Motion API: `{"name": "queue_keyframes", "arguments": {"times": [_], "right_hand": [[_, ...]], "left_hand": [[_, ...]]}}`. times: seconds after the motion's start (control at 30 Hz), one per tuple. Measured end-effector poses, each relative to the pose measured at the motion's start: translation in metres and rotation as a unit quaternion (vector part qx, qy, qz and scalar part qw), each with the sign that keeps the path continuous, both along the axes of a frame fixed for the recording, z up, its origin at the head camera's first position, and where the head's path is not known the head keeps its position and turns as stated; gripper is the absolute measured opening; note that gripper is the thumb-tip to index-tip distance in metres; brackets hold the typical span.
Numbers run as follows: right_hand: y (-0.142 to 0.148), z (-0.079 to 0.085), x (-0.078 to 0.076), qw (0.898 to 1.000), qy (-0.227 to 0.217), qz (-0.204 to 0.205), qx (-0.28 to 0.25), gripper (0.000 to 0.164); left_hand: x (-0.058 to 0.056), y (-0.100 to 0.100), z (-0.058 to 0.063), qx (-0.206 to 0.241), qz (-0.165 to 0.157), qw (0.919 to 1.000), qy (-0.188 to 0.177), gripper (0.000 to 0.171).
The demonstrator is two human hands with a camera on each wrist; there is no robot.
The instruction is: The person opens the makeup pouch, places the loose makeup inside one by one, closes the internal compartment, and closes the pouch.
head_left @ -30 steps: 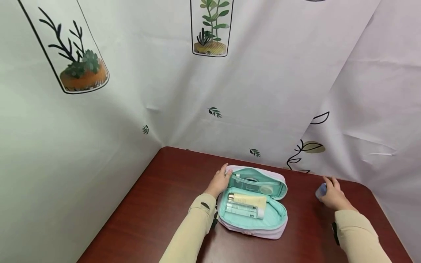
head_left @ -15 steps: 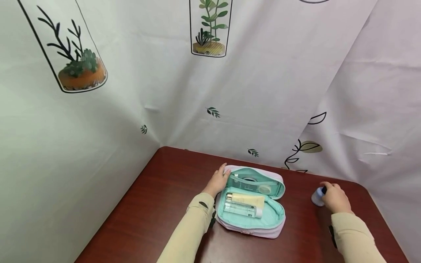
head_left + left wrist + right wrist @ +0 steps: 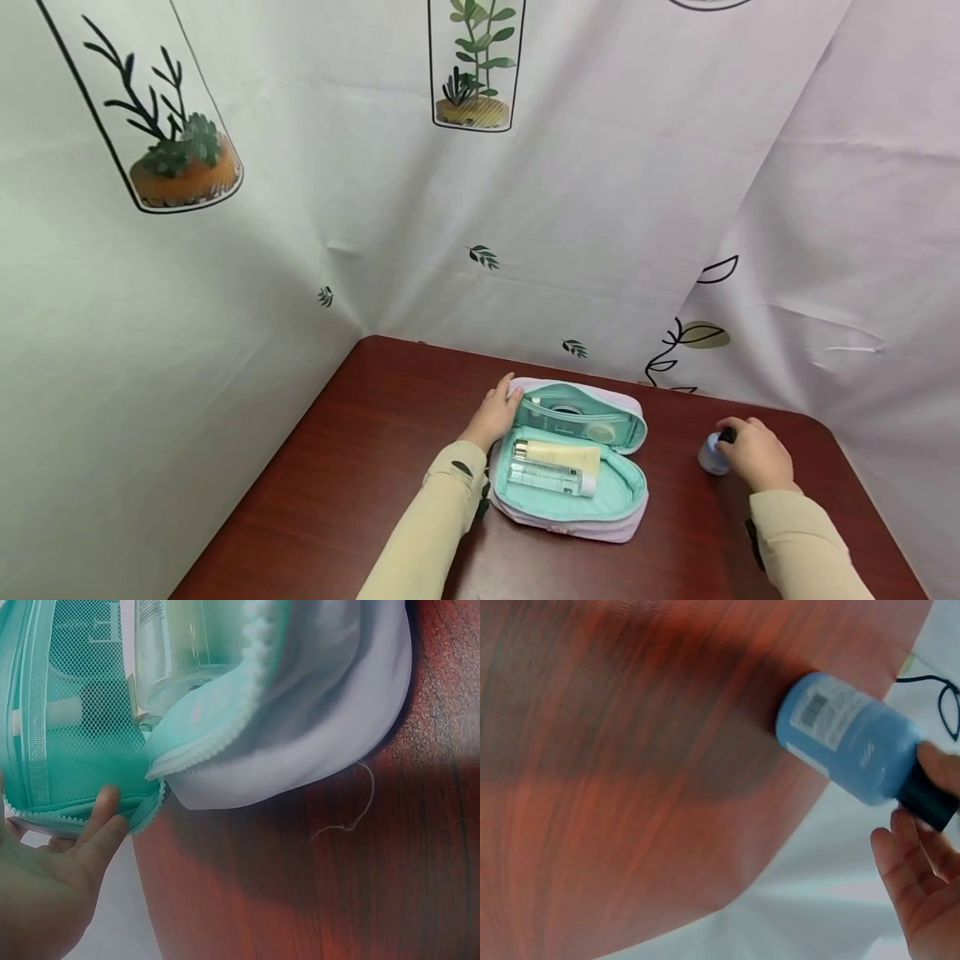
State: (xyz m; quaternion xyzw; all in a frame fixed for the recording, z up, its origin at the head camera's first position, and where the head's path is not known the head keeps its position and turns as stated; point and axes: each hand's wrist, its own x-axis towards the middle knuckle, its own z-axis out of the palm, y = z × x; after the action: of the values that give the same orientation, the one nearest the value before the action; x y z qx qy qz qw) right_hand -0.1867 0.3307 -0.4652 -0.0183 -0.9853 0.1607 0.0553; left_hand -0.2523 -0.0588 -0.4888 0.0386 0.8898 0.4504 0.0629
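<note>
Right grip (image 3: 759,456) pinches the blue bottle (image 3: 847,739) (seemingly left to pack); left grip (image 3: 491,417) holds the pouch (image 3: 621,492). Tube (image 3: 570,455) and clear bottle (image 3: 543,477) lie inside.

Long, lightly creased cream sleeves (image 3: 806,537) reached to the person's bare left hand (image 3: 491,417) and right hand (image 3: 759,457), with a small dark oval mark (image 3: 462,467) near the left cuff (image 3: 467,452) and black pieces (image 3: 754,542) showing along both inner edges.

Brown table (image 3: 337,467), plant-printed pale backdrop (image 3: 600,208)
</note>
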Motion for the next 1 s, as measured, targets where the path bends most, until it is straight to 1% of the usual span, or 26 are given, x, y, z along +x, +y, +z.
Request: {"name": "queue_keyframes", "arguments": {"times": [0.13, 0.33, 0.47, 0.6, 0.7, 0.83, 0.9, 1.0], "right_hand": [[-0.008, 0.008, -0.003, 1.0, -0.02, 0.021, 0.007, 0.03], [-0.026, 0.03, -0.011, 0.996, -0.061, 0.056, 0.014, 0.025], [-0.045, 0.043, -0.01, 0.996, -0.053, 0.078, 0.001, 0.019], [-0.065, 0.056, -0.007, 0.994, -0.033, 0.101, -0.02, 0.017], [-0.079, 0.062, -0.006, 0.991, -0.027, 0.12, -0.042, 0.016], [-0.096, 0.061, -0.005, 0.983, -0.039, 0.158, -0.086, 0.017], [-0.105, 0.058, -0.003, 0.976, -0.046, 0.183, -0.108, 0.019], [-0.12, 0.05, 0.002, 0.962, -0.043, 0.236, -0.13, 0.021]], "left_hand": [[0.0, -0.001, -0.001, 0.002, 0.001, 1.0, -0.003, 0.053], [-0.001, -0.001, -0.002, 0.008, -0.001, 0.9999, -0.007, 0.054], [-0.001, -0.001, -0.002, 0.011, -0.002, 0.9999, -0.011, 0.054], [-0.001, -0.001, -0.002, 0.013, -0.001, 0.9998, -0.014, 0.054], [-0.001, -0.001, -0.002, 0.013, -0.001, 0.9999, -0.01, 0.053], [-0.003, 0.0, -0.002, 0.008, -0.003, 1.0, -0.005, 0.053], [-0.003, 0.0, -0.003, 0.007, -0.003, 1.0, -0.005, 0.053], [-0.004, 0.0, -0.004, 0.005, -0.002, 0.9999, -0.009, 0.053]]}}
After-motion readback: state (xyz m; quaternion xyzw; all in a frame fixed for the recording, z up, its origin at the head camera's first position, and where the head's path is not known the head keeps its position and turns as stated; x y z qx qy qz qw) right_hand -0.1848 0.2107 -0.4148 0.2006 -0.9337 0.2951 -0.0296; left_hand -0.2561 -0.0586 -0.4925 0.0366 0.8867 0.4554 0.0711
